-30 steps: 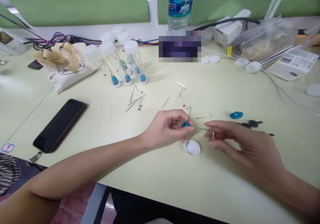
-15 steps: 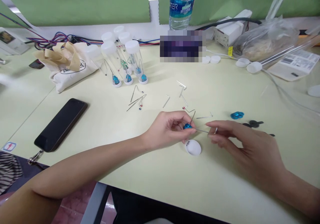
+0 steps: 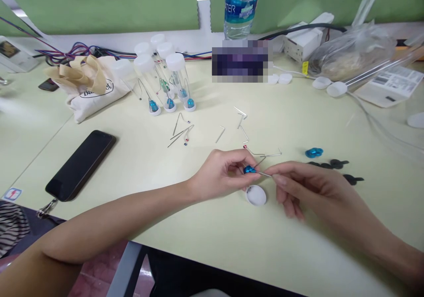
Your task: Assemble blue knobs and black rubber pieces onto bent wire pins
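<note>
My left hand [image 3: 225,173] pinches a small blue bead-like piece [image 3: 249,169] just above the pale table [image 3: 205,230]. A thin bent metal wire [image 3: 263,173] sticks out of the blue piece to the right, and my right hand [image 3: 308,186] pinches that wire between thumb and forefinger. A white round cap [image 3: 256,195] lies on the table right under both hands. Several loose bent wires [image 3: 241,120] lie scattered just beyond my hands.
Several capped clear tubes [image 3: 165,82] with blue pieces stand at the back left. A black phone [image 3: 81,164] lies at left, a cloth bag [image 3: 89,89] behind it. Another blue piece [image 3: 313,153] and black discs [image 3: 338,164] lie at right. A water bottle [image 3: 240,7] and plastic bag [image 3: 351,51] stand behind.
My right hand has slid left along the wire, closer to the blue piece, and the wire end now lies hidden in its fingers. The left hand has hardly moved.
</note>
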Available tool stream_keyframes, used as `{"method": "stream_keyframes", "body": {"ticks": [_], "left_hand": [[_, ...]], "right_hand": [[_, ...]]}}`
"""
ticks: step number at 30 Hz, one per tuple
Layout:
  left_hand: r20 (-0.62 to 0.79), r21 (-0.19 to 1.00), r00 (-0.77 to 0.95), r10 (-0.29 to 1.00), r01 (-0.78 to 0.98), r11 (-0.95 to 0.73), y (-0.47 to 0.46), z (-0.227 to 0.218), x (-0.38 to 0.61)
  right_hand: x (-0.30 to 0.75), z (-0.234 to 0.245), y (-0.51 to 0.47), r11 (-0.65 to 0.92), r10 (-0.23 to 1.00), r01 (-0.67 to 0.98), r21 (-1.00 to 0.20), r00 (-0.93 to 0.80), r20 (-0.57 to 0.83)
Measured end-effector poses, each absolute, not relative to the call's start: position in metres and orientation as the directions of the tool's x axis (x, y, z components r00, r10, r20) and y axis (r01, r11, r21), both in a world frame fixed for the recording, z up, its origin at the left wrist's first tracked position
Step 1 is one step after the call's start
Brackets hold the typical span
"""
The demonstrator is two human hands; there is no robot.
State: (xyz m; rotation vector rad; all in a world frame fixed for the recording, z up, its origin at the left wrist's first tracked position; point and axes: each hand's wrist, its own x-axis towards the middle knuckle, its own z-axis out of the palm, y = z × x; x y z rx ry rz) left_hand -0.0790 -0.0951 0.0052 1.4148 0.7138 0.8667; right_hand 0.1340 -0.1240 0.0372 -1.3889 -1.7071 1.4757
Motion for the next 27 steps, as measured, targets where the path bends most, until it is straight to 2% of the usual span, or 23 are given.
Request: {"method": "stream_keyframes", "body": {"ticks": [1, 3, 5, 6, 7, 9, 11, 12, 14, 18, 20, 21, 22, 24, 25, 27], "left_hand": [[0.081, 0.996, 0.517, 0.852, -0.077, -0.048, -0.095, 0.006, -0.079], [0.062, 0.997, 0.496, 0.866, -0.073, -0.030, -0.094, 0.008, -0.079], [0.022, 0.996, 0.475, 0.880, -0.090, 0.023, -0.093, 0.009, -0.079], [0.001, 0.993, 0.468, 0.884, -0.102, 0.054, -0.092, 0.009, -0.079], [-0.018, 0.990, 0.465, 0.885, -0.115, 0.081, -0.091, 0.010, -0.079], [-0.036, 0.986, 0.465, 0.885, -0.129, 0.108, -0.090, 0.009, -0.079], [-0.025, 0.986, 0.471, 0.882, -0.133, 0.099, -0.090, 0.008, -0.078], [-0.011, 0.988, 0.475, 0.880, -0.129, 0.082, -0.092, 0.008, -0.078], [0.025, 0.994, 0.487, 0.873, -0.101, 0.028, -0.094, 0.008, -0.078], [0.054, 0.998, 0.505, 0.861, -0.040, -0.039, -0.098, 0.008, -0.079], [0.035, 0.999, 0.508, 0.861, -0.045, -0.014, -0.097, 0.009, -0.079], [0.023, 0.998, 0.504, 0.863, -0.059, 0.008, -0.096, 0.009, -0.079], [0.010, 0.997, 0.500, 0.866, -0.076, 0.033, -0.096, 0.009, -0.079], [-0.017, 0.990, 0.494, 0.869, -0.111, 0.083, -0.094, 0.010, -0.079], [-0.026, 0.987, 0.494, 0.869, -0.125, 0.101, -0.093, 0.010, -0.079], [-0.037, 0.983, 0.501, 0.865, -0.136, 0.120, -0.093, 0.010, -0.079]], "right_hand": [[0.133, 0.038, -0.123, -0.182, 0.875, 0.323, -0.929, -0.377, -0.303], [0.134, 0.038, -0.122, -0.183, 0.872, 0.298, -0.937, -0.392, -0.295], [0.137, 0.035, -0.122, 0.027, 0.914, 0.394, -0.919, -0.382, -0.137], [0.139, 0.033, -0.122, 0.187, 0.923, 0.476, -0.859, -0.385, -0.012], [0.141, 0.031, -0.122, 0.354, 0.906, 0.562, -0.747, -0.404, 0.126], [0.145, 0.027, -0.123, 0.602, 0.797, 0.674, -0.428, -0.480, 0.366], [0.147, 0.025, -0.124, 0.706, 0.671, 0.683, -0.189, -0.559, 0.487], [0.147, 0.025, -0.125, 0.722, 0.641, 0.676, -0.145, -0.577, 0.505], [0.146, 0.027, -0.126, 0.720, 0.662, 0.665, -0.196, -0.575, 0.481], [0.142, 0.030, -0.125, 0.517, 0.853, 0.670, -0.533, -0.460, 0.248], [0.141, 0.030, -0.123, 0.475, 0.876, 0.679, -0.560, -0.428, 0.223], [0.141, 0.030, -0.123, 0.516, 0.856, 0.698, -0.496, -0.435, 0.279], [0.142, 0.029, -0.122, 0.579, 0.811, 0.720, -0.382, -0.460, 0.363], [0.144, 0.027, -0.122, 0.676, 0.666, 0.732, -0.089, -0.554, 0.499], [0.146, 0.026, -0.122, 0.703, 0.596, 0.711, 0.028, -0.610, 0.522], [0.149, 0.024, -0.123, 0.735, 0.518, 0.665, 0.137, -0.680, 0.519]]}}
